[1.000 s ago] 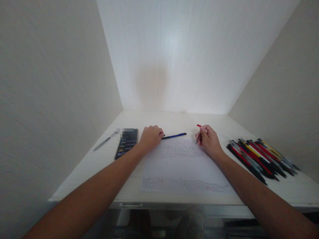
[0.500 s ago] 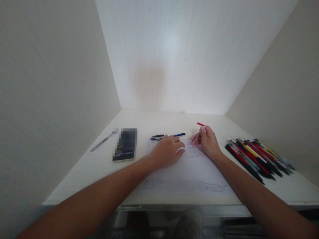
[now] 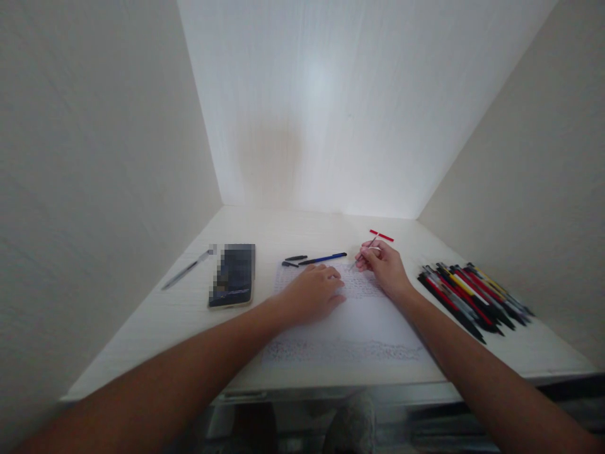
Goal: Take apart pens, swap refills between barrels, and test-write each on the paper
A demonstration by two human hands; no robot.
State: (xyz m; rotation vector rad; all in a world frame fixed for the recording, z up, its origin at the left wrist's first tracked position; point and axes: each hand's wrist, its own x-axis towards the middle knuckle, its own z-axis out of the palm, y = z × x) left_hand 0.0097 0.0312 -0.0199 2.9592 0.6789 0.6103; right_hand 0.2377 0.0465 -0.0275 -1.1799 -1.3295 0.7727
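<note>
My left hand (image 3: 316, 291) rests palm down on a sheet of paper (image 3: 331, 337), with its fingers stretched out. Handwritten lines cover the paper's upper and lower parts. In a pinch grip, my right hand (image 3: 380, 263) holds a slim pen (image 3: 372, 242) at the upper right of the sheet. The pen slants, with its lower end at or just above the writing; contact is too small to make out. Just beyond the left fingers lie a blue pen (image 3: 326, 258) and two small black pieces, one a dark cap-like piece (image 3: 296, 258).
A phone (image 3: 239, 274) and a clear pen (image 3: 186, 270) lie to the left. Behind my right hand is a thin red stick (image 3: 386, 237). Several pens in a bunch (image 3: 472, 296) lie beside my right forearm. Pale panels (image 3: 321, 126) enclose the desk on three sides.
My right hand has turned the pen steeper, its upper end now pointing up and away. More of the red stick shows. My left fingers have settled flatter on the paper. The view has shifted slightly.
</note>
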